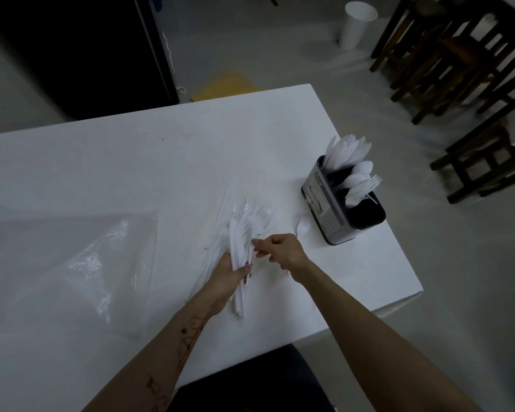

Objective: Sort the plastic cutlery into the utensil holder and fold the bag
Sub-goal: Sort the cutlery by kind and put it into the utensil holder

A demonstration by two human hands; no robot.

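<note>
Left hand (231, 275) grips a cutlery bundle (238, 248), right hand (283, 251) pinches one piece — utensil holder (324, 209) by the tabletop's right edge.

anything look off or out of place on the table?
One stray piece of cutlery lies alone by the utensil holder, apart from the pile that the left hand grips. The bag lies unfolded and crumpled at the left. Nothing looks spilled or broken.

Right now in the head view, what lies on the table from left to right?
Clear plastic bag → bundle of white cutlery gripped by the left hand → right hand → lone spoon → utensil holder.
</note>
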